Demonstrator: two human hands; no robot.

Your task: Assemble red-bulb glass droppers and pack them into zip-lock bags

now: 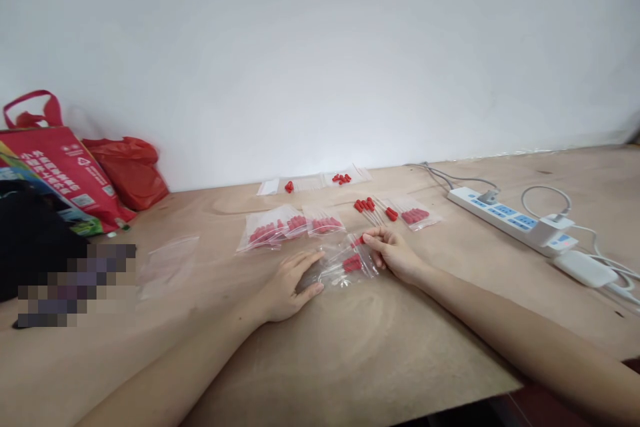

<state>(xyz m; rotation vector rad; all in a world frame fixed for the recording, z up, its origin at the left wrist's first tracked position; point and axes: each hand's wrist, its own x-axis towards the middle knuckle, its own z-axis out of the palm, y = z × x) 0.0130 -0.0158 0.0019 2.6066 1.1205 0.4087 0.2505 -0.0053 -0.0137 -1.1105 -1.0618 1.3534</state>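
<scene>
In the head view a clear zip bag (334,275) lies on the table between my hands, with several red-tipped white sticks (351,263) inside. My left hand (293,283) rests at the bag's left side, thumb and fingers apart and touching its edge. At the bag's right, open-looking end, my right hand (395,255) is closed in a pinch at the red end of another stick (357,241). Loose red-tipped sticks (367,207) lie just beyond. Filled bags (267,230) sit behind my left hand, and one more filled bag (414,215) is at the right.
Flat bags with red tips (342,178) lie along the wall. An empty zip bag (170,263) is at the left, near a black item (37,240), a red shopping bag (70,173) and a red plastic bag (130,170). A power strip (505,217) with cables stands right.
</scene>
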